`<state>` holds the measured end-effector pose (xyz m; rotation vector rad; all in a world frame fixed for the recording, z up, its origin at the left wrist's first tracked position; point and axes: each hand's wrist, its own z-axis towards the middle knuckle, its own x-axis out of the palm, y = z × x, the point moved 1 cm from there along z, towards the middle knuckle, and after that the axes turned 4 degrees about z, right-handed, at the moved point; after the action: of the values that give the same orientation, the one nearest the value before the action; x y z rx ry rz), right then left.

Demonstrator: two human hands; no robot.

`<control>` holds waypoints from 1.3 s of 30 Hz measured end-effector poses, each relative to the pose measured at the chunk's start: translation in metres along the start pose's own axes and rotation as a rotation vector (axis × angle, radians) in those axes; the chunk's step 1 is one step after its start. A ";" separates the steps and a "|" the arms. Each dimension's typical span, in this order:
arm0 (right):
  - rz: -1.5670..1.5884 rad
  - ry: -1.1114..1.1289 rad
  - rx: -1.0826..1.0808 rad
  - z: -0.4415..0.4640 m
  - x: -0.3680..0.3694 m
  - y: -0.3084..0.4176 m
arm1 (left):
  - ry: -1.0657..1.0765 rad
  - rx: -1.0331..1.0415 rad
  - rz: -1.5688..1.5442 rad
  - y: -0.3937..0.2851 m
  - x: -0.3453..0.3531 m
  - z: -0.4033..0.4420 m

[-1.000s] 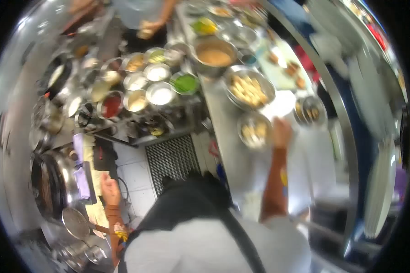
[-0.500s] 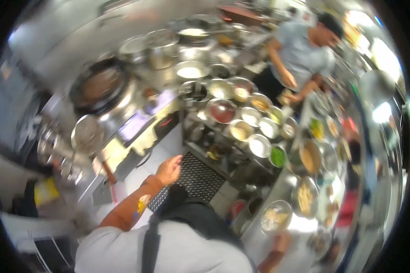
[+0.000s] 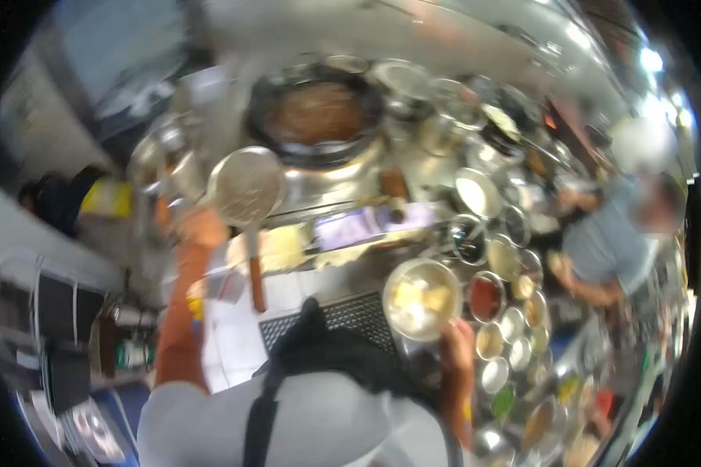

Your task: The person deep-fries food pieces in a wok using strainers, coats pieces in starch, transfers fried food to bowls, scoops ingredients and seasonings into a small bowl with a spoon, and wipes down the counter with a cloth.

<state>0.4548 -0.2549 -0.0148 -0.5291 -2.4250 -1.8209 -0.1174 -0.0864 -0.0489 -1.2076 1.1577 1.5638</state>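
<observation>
My right hand (image 3: 458,342) grips the rim of a metal bowl (image 3: 421,300) with pale yellow pieces inside, held above the floor mat. My left hand (image 3: 202,228) is raised at the left, beside a round strainer (image 3: 247,185) with a wooden handle; motion blur hides its fingers and whether it touches anything. Behind the strainer a large dark wok (image 3: 317,115) holds brown liquid. Folded purple cloths (image 3: 350,229) and a yellowish cloth (image 3: 282,247) lie along the front edge of the stove.
Many small bowls, including one with red sauce (image 3: 485,296) and one with green contents (image 3: 503,401), stand at the right. Beyond them is a co-worker in a grey-blue shirt (image 3: 615,233). Metal pots (image 3: 403,84) stand behind, and a black perforated mat (image 3: 358,317) lies on the floor.
The view has swung left toward the wok. My right hand has lifted the bowl of pale pieces off the counter and brought it over. My left hand has moved to beside the strainer.
</observation>
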 end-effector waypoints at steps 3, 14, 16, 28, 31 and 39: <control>-0.127 0.081 0.138 0.041 0.067 0.065 | -0.095 0.010 -0.030 0.097 0.064 0.024; 0.178 0.198 0.032 0.191 0.139 0.090 | 0.446 -0.447 -0.227 0.079 -0.004 -0.012; 0.197 0.170 -0.002 0.210 0.139 0.100 | 0.473 -0.489 -0.255 0.068 -0.022 -0.022; 0.232 -0.055 -0.177 0.284 0.068 0.127 | 0.175 -0.413 -0.084 0.097 0.017 -0.081; 0.201 -0.011 -0.142 0.290 0.056 0.119 | 0.100 -0.427 -0.127 0.075 -0.029 -0.075; 0.098 0.280 -0.147 0.275 0.124 0.107 | -0.186 0.304 -0.448 -0.118 -0.239 0.004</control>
<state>0.4130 0.0586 0.0330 -0.3654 -2.0622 -1.8971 0.0415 -0.0717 0.1643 -1.0084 0.8891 1.0915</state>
